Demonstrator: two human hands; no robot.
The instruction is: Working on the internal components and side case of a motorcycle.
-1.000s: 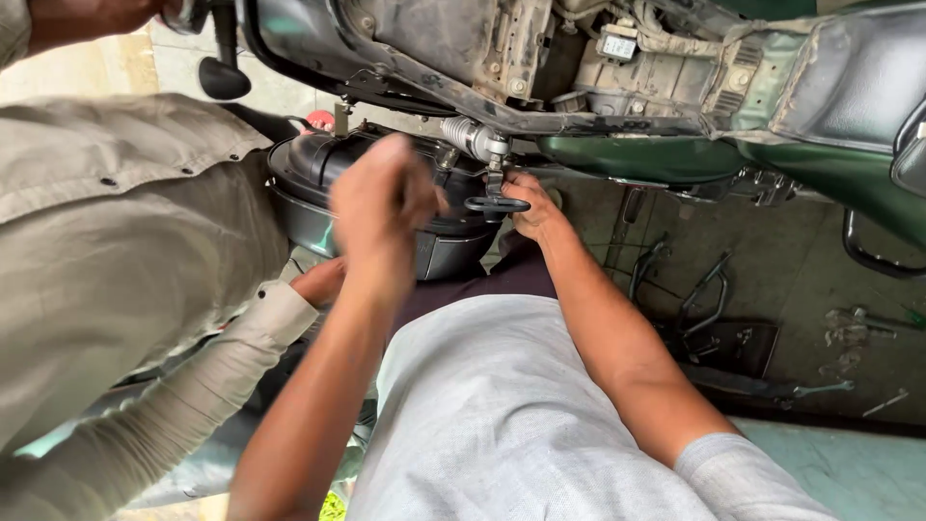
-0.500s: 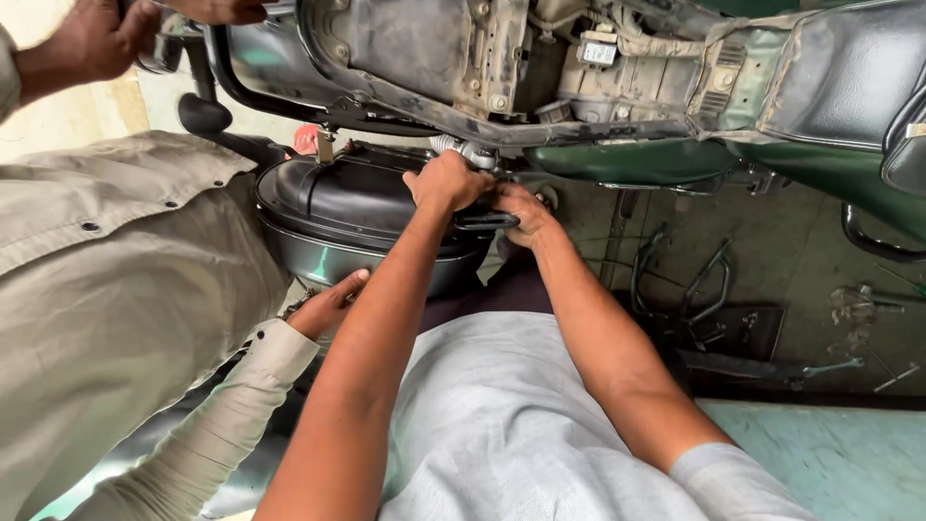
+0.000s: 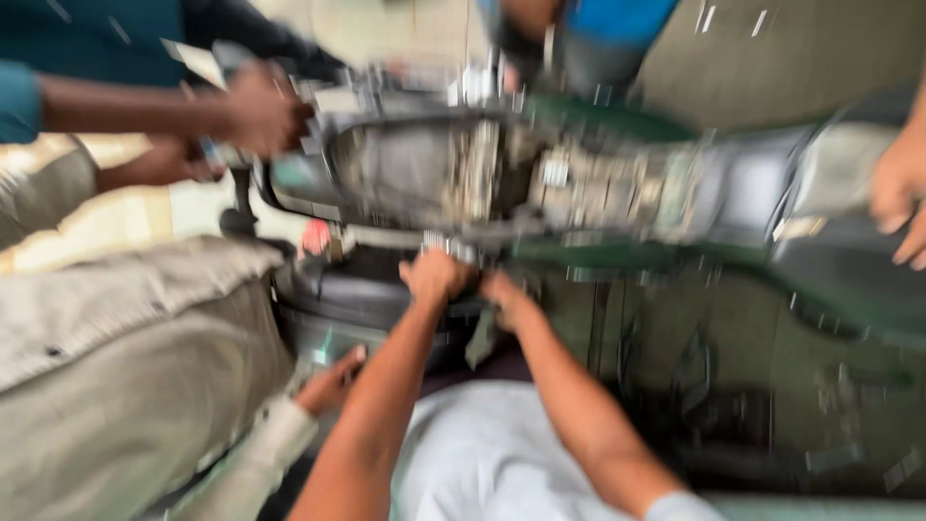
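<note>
both hands (image 3: 436, 277) (image 3: 502, 289) side by side on blurred metal fitting (image 3: 451, 247) — grip unclear.

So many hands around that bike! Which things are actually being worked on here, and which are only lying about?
In the work:
- left hand and right hand, close together at a blurred fitting under the motorcycle frame
- dark rounded part just below them

Lying about or apart:
- blurred metal bits on the ground
- another person's hand by the dark part
- other people's hands on the frame ends

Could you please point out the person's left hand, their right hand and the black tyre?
left hand (image 3: 436, 277), head view, on its back.
right hand (image 3: 503, 292), head view, on its back.
black tyre (image 3: 347, 301), head view, on its upper sidewall.
</note>
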